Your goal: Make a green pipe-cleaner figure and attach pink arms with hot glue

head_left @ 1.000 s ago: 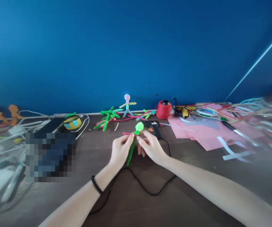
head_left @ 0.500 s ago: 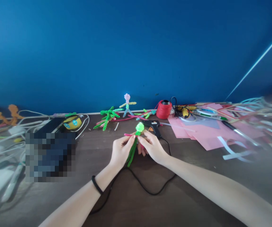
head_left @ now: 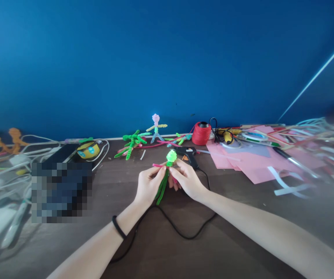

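Observation:
Between both hands, above the table, is a pipe cleaner figure [head_left: 171,156] with a light green coiled head and long dark green stems [head_left: 162,189] hanging down. A pink pipe cleaner [head_left: 157,165] crosses just below the head, its end sticking out to the left. My left hand [head_left: 149,184] pinches the figure under its head from the left, thumb and finger together. From the right, my right hand [head_left: 188,179] pinches the same spot, its other fingers curled behind. The exact crossing point is hidden by my fingertips.
Behind the hands lies a black glue gun [head_left: 188,154], its cord [head_left: 184,236] looping towards me. Finished-looking pipe cleaner figures [head_left: 155,130], a red thread spool [head_left: 201,133] and pink paper [head_left: 254,166] line the back. White cables [head_left: 7,190] tangle at left.
Both hands stay in almost the same place, still pinching the figure. The pink pipe cleaner's left end sits slightly higher; the view has shifted very little.

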`<state>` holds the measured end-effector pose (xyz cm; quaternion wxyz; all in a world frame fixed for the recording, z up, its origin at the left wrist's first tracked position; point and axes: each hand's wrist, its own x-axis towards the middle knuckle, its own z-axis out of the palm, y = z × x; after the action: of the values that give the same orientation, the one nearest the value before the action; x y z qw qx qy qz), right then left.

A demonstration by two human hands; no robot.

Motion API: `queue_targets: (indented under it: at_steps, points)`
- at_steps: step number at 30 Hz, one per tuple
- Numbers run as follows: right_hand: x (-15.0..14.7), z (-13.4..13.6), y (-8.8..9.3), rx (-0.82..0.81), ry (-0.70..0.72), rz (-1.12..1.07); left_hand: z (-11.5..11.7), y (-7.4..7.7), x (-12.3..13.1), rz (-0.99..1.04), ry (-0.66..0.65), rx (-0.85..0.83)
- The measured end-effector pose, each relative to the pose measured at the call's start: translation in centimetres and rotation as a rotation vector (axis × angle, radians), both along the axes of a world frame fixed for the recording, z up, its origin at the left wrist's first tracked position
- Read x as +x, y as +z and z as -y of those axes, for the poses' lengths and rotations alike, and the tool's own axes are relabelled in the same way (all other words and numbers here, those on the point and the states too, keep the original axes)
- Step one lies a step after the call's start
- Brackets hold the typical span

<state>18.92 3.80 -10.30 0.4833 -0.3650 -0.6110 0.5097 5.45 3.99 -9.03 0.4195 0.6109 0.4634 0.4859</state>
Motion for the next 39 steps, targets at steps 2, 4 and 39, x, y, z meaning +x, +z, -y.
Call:
queue_targets:
  at_steps: [2,4,39]
  points:
    - [0.0,0.0,0.0,0.000,-0.003,-0.001,0.0,0.0,0.1,0.029,-0.006,-0.020]
    - [0.0,0.1,0.1,0.006,-0.005,-0.003,0.0,0.1,0.2,0.065,-0.011,-0.040]
    - [0.0,-0.1,-0.5,0.106,-0.043,-0.011,-1.1,-0.6,0.0,0.389,-0.147,-0.187]
